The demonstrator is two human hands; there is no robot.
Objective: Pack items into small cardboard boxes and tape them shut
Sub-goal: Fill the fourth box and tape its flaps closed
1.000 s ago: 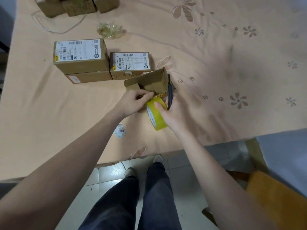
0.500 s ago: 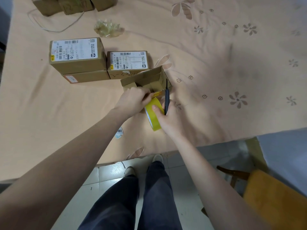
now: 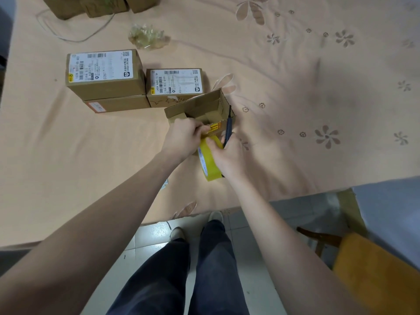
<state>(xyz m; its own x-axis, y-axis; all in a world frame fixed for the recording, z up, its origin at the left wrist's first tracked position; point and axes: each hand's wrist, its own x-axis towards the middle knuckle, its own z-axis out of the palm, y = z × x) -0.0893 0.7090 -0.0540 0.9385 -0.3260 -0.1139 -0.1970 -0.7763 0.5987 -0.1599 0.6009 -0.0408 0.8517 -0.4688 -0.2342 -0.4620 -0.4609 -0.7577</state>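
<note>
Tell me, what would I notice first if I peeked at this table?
Probably the bright yellow tape roll near the table's front edge, gripped by the right hand along with a dark pen-like tool. Just behind it the left hand pinches the open cardboard box. Labelled boxes sit stacked further left.

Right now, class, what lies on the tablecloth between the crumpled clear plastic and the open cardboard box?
In the head view, a sealed labelled box sits between the crumpled plastic and the open box, touching the open box's rear flap.
</note>
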